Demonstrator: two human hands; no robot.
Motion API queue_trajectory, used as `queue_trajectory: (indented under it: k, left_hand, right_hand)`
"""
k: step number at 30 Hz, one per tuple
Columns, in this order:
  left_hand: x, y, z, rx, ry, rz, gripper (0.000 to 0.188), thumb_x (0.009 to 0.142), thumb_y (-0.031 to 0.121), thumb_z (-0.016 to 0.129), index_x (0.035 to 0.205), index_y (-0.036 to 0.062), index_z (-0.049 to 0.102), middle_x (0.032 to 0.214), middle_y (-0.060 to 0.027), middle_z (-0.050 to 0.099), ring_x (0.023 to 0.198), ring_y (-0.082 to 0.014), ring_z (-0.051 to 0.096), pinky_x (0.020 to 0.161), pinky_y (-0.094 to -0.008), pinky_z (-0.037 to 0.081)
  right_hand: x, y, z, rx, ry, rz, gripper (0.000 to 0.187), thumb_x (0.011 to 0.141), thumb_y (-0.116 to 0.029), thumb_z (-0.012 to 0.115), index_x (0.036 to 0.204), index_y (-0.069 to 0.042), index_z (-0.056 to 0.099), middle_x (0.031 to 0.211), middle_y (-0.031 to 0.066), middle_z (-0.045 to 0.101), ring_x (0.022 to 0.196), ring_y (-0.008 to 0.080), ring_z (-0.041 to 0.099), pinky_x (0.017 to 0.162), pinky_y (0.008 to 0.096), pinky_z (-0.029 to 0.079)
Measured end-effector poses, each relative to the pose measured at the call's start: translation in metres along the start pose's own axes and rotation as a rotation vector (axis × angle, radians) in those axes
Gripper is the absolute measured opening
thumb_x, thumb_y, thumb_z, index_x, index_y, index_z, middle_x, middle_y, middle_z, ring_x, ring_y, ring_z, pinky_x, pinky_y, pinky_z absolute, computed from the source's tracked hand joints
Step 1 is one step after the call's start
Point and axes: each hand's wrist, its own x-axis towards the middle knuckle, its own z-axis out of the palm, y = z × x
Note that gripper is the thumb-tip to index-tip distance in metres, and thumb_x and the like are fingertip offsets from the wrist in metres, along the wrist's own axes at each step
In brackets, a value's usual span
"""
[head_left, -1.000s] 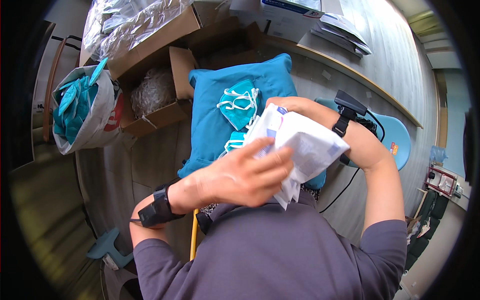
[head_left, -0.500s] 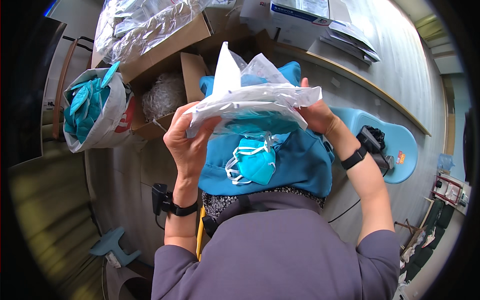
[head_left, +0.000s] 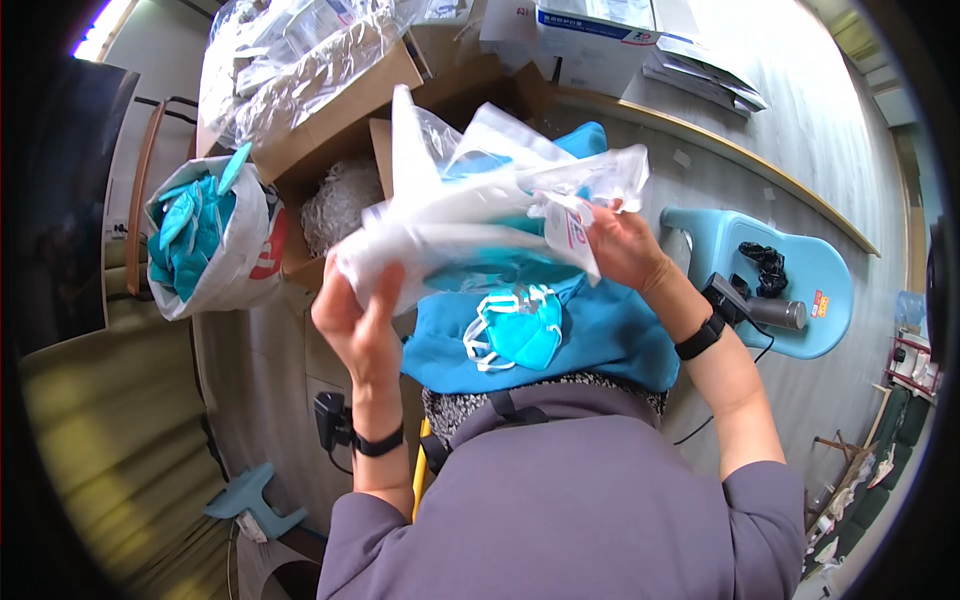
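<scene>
White sack (head_left: 235,278), far left. Your left hand (head_left: 352,318) pinches left end of plastic bags (head_left: 465,210), thumb against fingers. Bags span both hands above teal mask (head_left: 530,332) on blue cushion (head_left: 630,345). Your right hand (head_left: 628,250) at bags' right end; fingers partly hidden, can't tell whether pinching.

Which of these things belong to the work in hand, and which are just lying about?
Seemingly part of it:
plastic packaging, between left hand and right hand
teal mask on the blue cushion
white sack of similar masks

Probably just lying about:
light-blue chair
grey bottle
</scene>
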Motion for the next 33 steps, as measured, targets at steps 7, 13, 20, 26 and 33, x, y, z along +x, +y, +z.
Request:
queue_trajectory:
  k: [7, 13, 20, 26, 33]
  left_hand:
    - [-0.002, -0.007, 0.003, -0.113, 0.124, -0.087, 0.029, 0.091, 0.006, 0.068, 0.118, -0.0041, 0.064, 0.108, -0.0094, 0.07, 0.098, -0.0176, 0.066, 0.091, -0.0313, 0.05]
    - [-0.009, -0.016, 0.004, -0.132, 0.129, -0.08, 0.029, 0.091, 0.01, 0.07, 0.118, -0.0013, 0.066, 0.108, -0.0084, 0.071, 0.098, -0.0161, 0.067, 0.089, -0.0298, 0.051]
    - [-0.01, -0.017, 0.009, -0.133, 0.142, -0.033, 0.026, 0.092, 0.009, 0.07, 0.116, -0.0009, 0.067, 0.107, -0.0075, 0.072, 0.098, -0.015, 0.066, 0.091, -0.0296, 0.049]
    - [0.002, -0.01, -0.005, -0.223, 0.228, -0.055, 0.023, 0.091, 0.009, 0.072, 0.111, -0.001, 0.066, 0.102, -0.0074, 0.072, 0.094, -0.0153, 0.066, 0.089, -0.0296, 0.05]
    - [0.018, -0.026, -0.053, -0.346, 0.259, -0.129, 0.026, 0.096, 0.011, 0.065, 0.119, -0.0008, 0.063, 0.112, -0.0113, 0.069, 0.102, -0.0212, 0.067, 0.093, -0.0356, 0.053]
  right_hand:
    - [-0.002, 0.006, 0.022, 0.117, -0.119, 0.009, 0.096, 0.083, -0.072, 0.058, 0.15, -0.006, 0.037, 0.147, 0.0111, 0.049, 0.134, 0.0253, 0.048, 0.113, 0.0445, 0.035]
    - [-0.015, 0.015, 0.044, -0.523, 0.076, -0.119, 0.074, 0.073, -0.011, 0.085, 0.138, -0.004, 0.05, 0.122, 0.0046, 0.063, 0.111, 0.0146, 0.06, 0.101, 0.0312, 0.047]
    - [-0.001, 0.027, 0.046, -0.174, 0.089, -0.382, 0.029, 0.088, -0.004, 0.072, 0.117, -0.001, 0.069, 0.108, 0.0053, 0.072, 0.095, 0.0117, 0.066, 0.088, 0.0273, 0.053]
    - [-0.007, 0.016, 0.025, -0.213, 0.252, -0.36, 0.011, 0.09, -0.006, 0.071, 0.101, -0.004, 0.069, 0.091, -0.0015, 0.069, 0.083, 0.0057, 0.062, 0.079, 0.0228, 0.05]
    - [-0.02, -0.005, 0.025, -0.607, 0.315, -0.13, 0.018, 0.088, -0.007, 0.07, 0.104, -0.002, 0.065, 0.092, 0.0021, 0.068, 0.082, 0.0099, 0.063, 0.075, 0.0242, 0.051]
